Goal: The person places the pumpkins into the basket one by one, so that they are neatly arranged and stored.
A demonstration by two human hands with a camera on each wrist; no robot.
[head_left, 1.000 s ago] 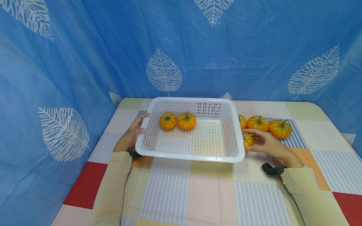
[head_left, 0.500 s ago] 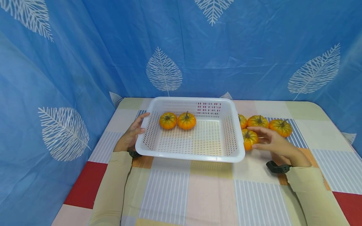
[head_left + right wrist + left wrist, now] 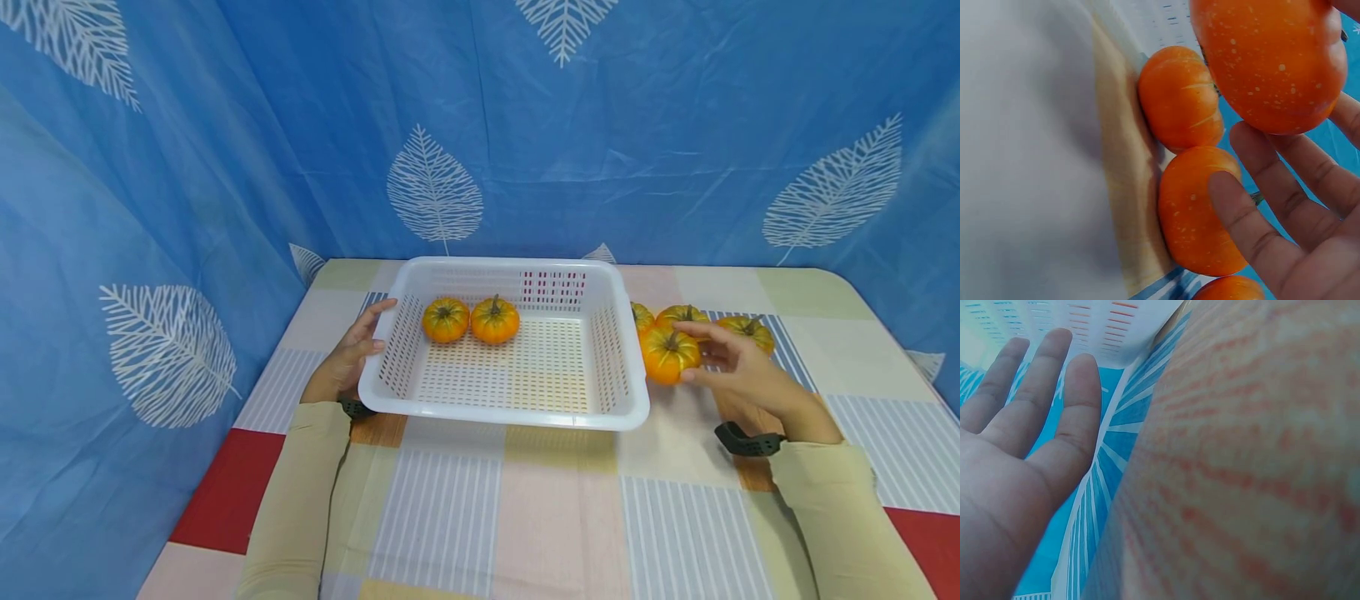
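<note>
A white plastic basket with slotted walls holds a pumpkin and a second pumpkin side by side at its back left. My left hand touches the basket's left end, and in the left wrist view its fingers are extended beside the slotted wall. Just right of the basket, my right hand holds a small orange pumpkin between thumb and fingers. The right wrist view shows the held pumpkin raised above the table, with its far end cut off by the frame.
Behind the held pumpkin lie three more pumpkins: one partly hidden by the basket, one in the middle and one to the right. A checked cloth covers the table. Blue leaf-print curtains stand behind and at the sides.
My right hand has raised the pumpkin off the table and shifted a little right, away from the basket wall. The left hand and the basket have stayed put.
</note>
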